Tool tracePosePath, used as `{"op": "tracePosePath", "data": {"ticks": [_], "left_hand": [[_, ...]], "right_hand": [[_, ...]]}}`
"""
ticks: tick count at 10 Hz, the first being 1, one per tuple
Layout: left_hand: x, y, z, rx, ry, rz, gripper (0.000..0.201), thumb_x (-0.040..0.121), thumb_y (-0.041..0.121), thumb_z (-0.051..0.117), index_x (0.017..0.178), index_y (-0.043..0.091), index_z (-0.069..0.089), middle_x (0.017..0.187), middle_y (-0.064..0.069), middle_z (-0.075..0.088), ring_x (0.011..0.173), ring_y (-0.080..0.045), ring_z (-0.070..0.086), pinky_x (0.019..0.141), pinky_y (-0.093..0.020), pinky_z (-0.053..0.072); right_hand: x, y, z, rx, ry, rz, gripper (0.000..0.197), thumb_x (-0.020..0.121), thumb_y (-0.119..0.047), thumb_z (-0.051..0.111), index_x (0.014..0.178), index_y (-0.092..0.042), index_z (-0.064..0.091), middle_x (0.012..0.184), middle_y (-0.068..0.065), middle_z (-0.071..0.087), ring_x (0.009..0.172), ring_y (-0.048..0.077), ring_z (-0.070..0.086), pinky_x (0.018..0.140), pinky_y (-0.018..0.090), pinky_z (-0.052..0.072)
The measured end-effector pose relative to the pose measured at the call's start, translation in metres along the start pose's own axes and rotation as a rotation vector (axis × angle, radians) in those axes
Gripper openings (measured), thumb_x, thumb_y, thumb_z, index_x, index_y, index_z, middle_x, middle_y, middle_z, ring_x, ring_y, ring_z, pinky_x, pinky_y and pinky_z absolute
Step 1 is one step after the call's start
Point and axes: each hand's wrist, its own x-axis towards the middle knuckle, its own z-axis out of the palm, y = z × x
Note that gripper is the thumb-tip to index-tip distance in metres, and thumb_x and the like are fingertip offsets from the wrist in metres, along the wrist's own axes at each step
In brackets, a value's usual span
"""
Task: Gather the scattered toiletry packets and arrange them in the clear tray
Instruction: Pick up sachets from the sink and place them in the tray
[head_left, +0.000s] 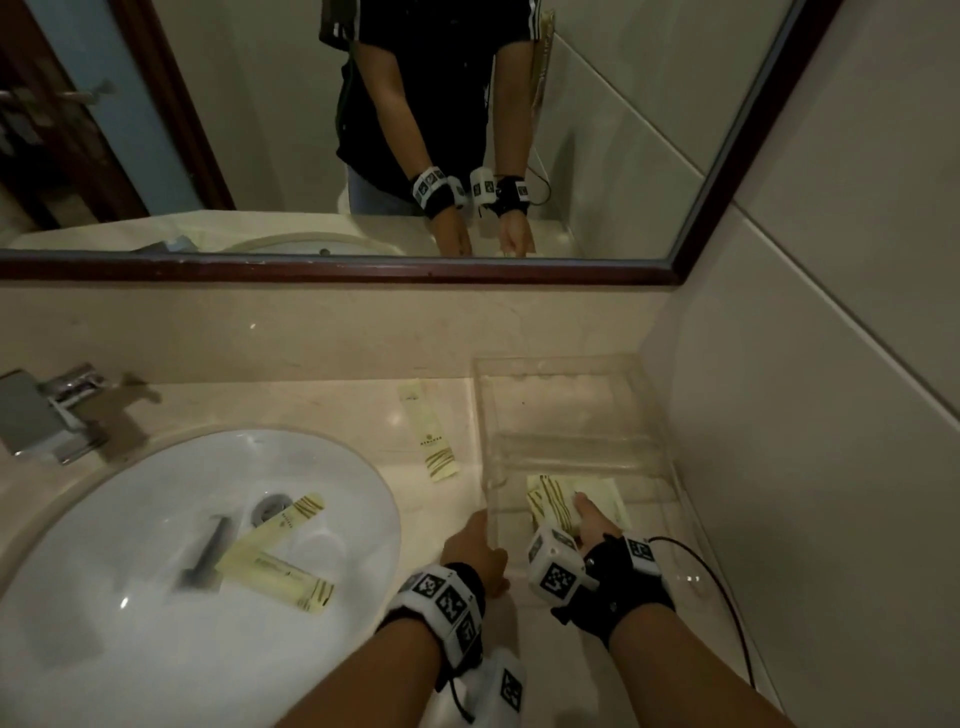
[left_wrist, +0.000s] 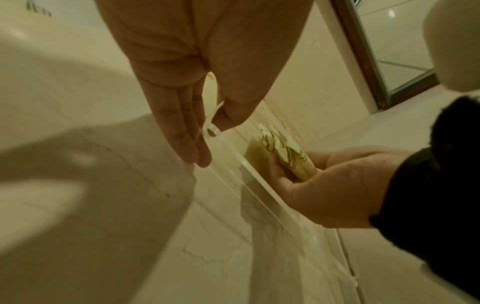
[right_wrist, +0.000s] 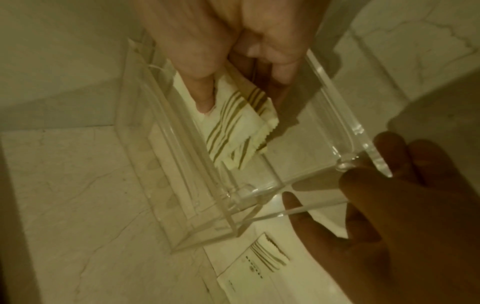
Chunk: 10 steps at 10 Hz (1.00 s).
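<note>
The clear tray (head_left: 571, 374) stands on the counter in the right corner. My right hand (head_left: 589, 514) is inside its near compartment and grips a small bundle of cream packets with brown stripes (head_left: 550, 501); the thumb (right_wrist: 200, 86) lies on top of the packets (right_wrist: 233, 127). My left hand (head_left: 475, 538) holds the tray's near left wall (left_wrist: 215, 133), straight fingers (left_wrist: 187, 142) outside and the thumb at the corner. One packet (head_left: 431, 436) lies on the counter left of the tray. Two more packets (head_left: 283, 525) (head_left: 280, 577) lie in the sink.
The white sink basin (head_left: 130, 649) fills the lower left and holds a dark stick-like item (head_left: 208, 551) beside the drain. A chrome tap (head_left: 52, 410) stands at the far left. The mirror's brown frame (head_left: 337, 270) and tiled wall (head_left: 805, 415) close in the tray.
</note>
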Motion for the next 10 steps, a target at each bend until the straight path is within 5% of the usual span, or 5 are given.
{"op": "tracePosePath", "data": {"ticks": [5, 6, 7, 9, 10], "left_hand": [[-0.003, -0.015, -0.009, 0.095, -0.017, -0.051, 0.027, 0.096, 0.011, 0.044, 0.121, 0.001, 0.045, 0.122, -0.021, 0.055, 0.104, -0.028, 0.055, 0.09, -0.035, 0.045], [-0.013, -0.01, -0.009, 0.248, -0.029, -0.029, 0.016, 0.097, 0.016, 0.043, 0.11, 0.007, 0.047, 0.128, -0.017, 0.054, 0.116, -0.029, 0.053, 0.099, -0.035, 0.041], [-0.016, -0.007, -0.007, 0.258, -0.031, -0.016, 0.023, 0.096, 0.015, 0.042, 0.075, 0.017, 0.033, 0.126, -0.02, 0.054, 0.102, -0.023, 0.052, 0.099, -0.037, 0.042], [-0.012, -0.007, -0.006, 0.317, -0.04, -0.013, 0.039, 0.097, 0.015, 0.041, 0.065, 0.021, 0.02, 0.111, -0.019, 0.054, 0.106, -0.03, 0.053, 0.095, -0.037, 0.042], [-0.008, -0.01, -0.004, 0.262, -0.047, -0.034, 0.035, 0.095, 0.018, 0.046, 0.067, 0.022, 0.025, 0.076, 0.003, 0.04, 0.084, -0.018, 0.043, 0.075, -0.026, 0.034]], "right_hand": [[-0.018, 0.014, 0.04, -0.05, -0.044, 0.029, 0.067, 0.088, -0.045, 0.057, 0.137, -0.002, 0.042, 0.136, 0.018, 0.05, 0.118, 0.033, 0.054, 0.095, 0.039, 0.046], [-0.023, 0.011, 0.028, -0.075, -0.097, -0.052, 0.06, 0.096, -0.033, 0.049, 0.144, -0.005, 0.028, 0.148, 0.018, 0.035, 0.078, 0.025, 0.049, 0.073, 0.033, 0.045], [-0.019, 0.012, 0.025, -0.128, -0.068, -0.055, 0.062, 0.094, -0.032, 0.052, 0.145, -0.006, 0.027, 0.135, 0.016, 0.044, 0.065, 0.017, 0.043, 0.06, 0.028, 0.044], [-0.004, 0.017, 0.023, -0.084, -0.038, -0.081, 0.073, 0.086, -0.033, 0.065, 0.144, -0.009, 0.028, 0.116, 0.006, 0.038, 0.075, 0.016, 0.047, 0.103, 0.039, 0.043], [-0.007, 0.017, 0.019, -0.107, -0.035, -0.074, 0.047, 0.085, -0.034, 0.065, 0.121, -0.014, 0.04, 0.106, 0.008, 0.042, 0.069, 0.015, 0.044, 0.083, 0.035, 0.048]]}}
